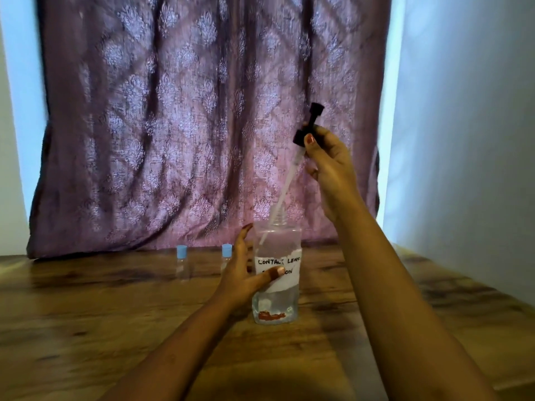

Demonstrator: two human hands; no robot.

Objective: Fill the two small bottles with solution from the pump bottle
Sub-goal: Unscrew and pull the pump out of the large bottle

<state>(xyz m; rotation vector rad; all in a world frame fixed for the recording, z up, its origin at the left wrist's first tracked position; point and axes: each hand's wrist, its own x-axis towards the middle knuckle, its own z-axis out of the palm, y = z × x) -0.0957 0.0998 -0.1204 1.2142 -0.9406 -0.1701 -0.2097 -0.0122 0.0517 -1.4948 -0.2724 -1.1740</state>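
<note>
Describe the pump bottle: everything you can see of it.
The pump bottle is clear plastic by its look, standing upright on the wooden table. A white paper label, handwritten "CONTACT LENS", wraps its middle; a reddish mark sits near the base. Its neck is open: the black pump head is lifted out and tilted, the end of its white dip tube inside the bottle. The left hand grips the body, thumb across the label; the right hand pinches the pump head.

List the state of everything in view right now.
pump bottle: upright on table, pump off, partly full.
pump head: lifted out, tilted, tube end in the bottle neck.
left small bottle: upright, blue cap on.
right small bottle: upright, blue cap on.
left hand: holds pump bottle.
right hand: pinches pump head.
</note>
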